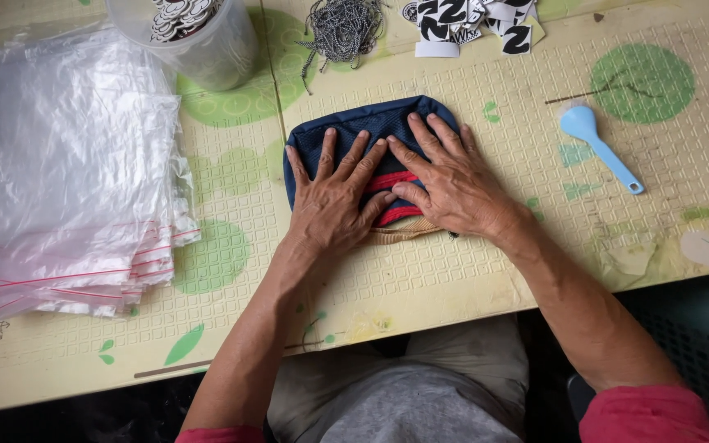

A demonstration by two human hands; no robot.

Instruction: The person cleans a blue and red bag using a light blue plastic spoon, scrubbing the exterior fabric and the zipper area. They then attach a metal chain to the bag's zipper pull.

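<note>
Hands, left (pixel 331 197) and right (pixel 446 182), spread flat on navy pouch (pixel 371 123) lying crosswise.

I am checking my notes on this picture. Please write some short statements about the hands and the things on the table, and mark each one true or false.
1. Both hands, left hand and right hand, lie flat on the folded navy-blue mesh fabric pouch. True.
2. The light-blue plastic spoon is inside the clear plastic tub. False: it lies on the table to the right of the hands.
3. The stack of clear plastic zip bags with red seal lines lies left of the hands. True.
4. The right hand holds the spoon. False: it presses on the pouch.
</note>
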